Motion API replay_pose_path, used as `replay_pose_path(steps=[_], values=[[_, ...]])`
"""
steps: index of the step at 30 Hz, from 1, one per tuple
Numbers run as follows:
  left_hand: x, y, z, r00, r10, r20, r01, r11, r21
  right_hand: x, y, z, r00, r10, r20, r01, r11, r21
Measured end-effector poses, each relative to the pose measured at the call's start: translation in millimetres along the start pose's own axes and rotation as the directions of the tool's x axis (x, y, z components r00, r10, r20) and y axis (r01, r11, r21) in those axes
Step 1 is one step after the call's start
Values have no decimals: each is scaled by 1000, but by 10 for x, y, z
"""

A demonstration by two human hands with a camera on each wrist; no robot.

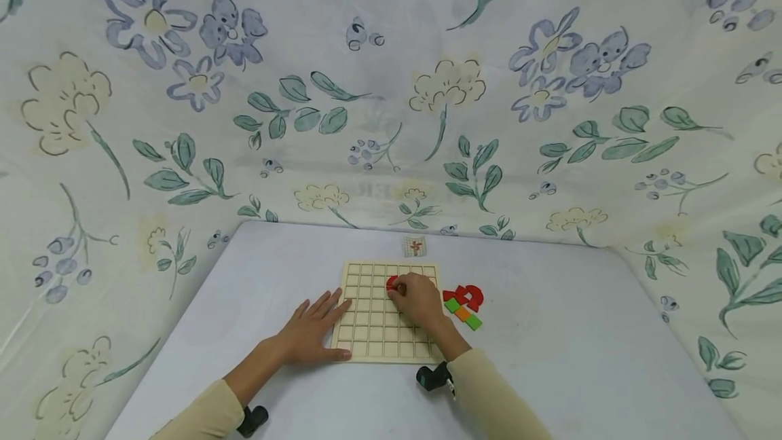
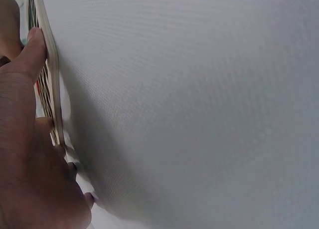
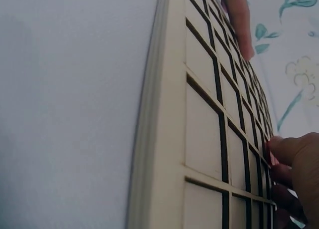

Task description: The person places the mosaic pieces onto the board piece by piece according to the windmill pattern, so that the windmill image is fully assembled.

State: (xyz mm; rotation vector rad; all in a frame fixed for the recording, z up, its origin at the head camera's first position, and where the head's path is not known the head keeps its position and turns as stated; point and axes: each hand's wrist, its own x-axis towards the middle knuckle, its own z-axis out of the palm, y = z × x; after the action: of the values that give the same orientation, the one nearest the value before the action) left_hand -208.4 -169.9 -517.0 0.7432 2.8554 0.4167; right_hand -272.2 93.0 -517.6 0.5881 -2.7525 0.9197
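A wooden grid board (image 1: 360, 357) with square cells lies on the white table. My left hand (image 1: 313, 335) rests with fingers spread along its left edge, the thumb by the near left corner. In the left wrist view, that thumb (image 2: 34, 52) presses on the board's rim (image 2: 55, 89). Over the upper right cells, my right hand (image 1: 421, 301) pinches a small red piece (image 1: 391, 282) between thumb and fingers. Most of this piece is hidden by the fingers; in the right wrist view a sliver of red (image 3: 269, 153) shows at the fingertips, right at the grid.
Right of the board lie several red pieces (image 1: 475, 296), some curved, beside green tiles (image 1: 474, 322) and an orange tile (image 1: 462, 314). A small card with a red pattern (image 1: 415, 246) lies behind the board. Floral cloth (image 1: 391, 121) hangs around the table.
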Motion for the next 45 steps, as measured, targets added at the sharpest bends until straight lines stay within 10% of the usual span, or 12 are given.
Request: replay_pose_path(steps=[8,31,45], values=[[-34,15,0,1000,-6,-6,6,1000,-3,-17,60,-92,996,-76,-54,79,995,53],[-42,34,29,1000,5,-15,-6,998,-57,-268,563,-578,987,158,15,-155,980,-127],[-1,-24,44,1000,-9,5,9,1000,-18,-328,696,-666,987,152,51,-137,965,-224]])
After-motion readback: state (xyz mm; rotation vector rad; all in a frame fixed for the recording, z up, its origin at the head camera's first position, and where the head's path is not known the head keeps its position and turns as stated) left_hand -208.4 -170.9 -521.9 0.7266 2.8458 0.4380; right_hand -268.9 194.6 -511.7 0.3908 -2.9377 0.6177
